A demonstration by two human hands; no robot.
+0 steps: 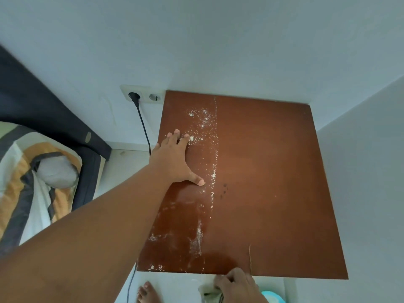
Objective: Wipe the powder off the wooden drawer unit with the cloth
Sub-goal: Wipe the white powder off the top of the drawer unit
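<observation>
The left hand [175, 158], fingers spread, is touching white powder [200, 119] at ten o'clock on the brown wooden drawer unit [273, 182], the right hand [237, 285] gripping a pale cloth [208, 291] at six.

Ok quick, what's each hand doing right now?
Left hand: open, flat on the drawer unit, touching the powder.
Right hand: gripping the cloth.

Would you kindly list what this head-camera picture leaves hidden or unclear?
1. Head view: the cloth is mostly covered by the right hand and cut off by the bottom edge.
2. Head view: the drawer unit shows only its top, and its fronts are out of sight.
3. Head view: any powder beneath the left hand is hidden by the palm.
4. Head view: the blue object is cut off by the bottom edge and cannot be identified.
</observation>
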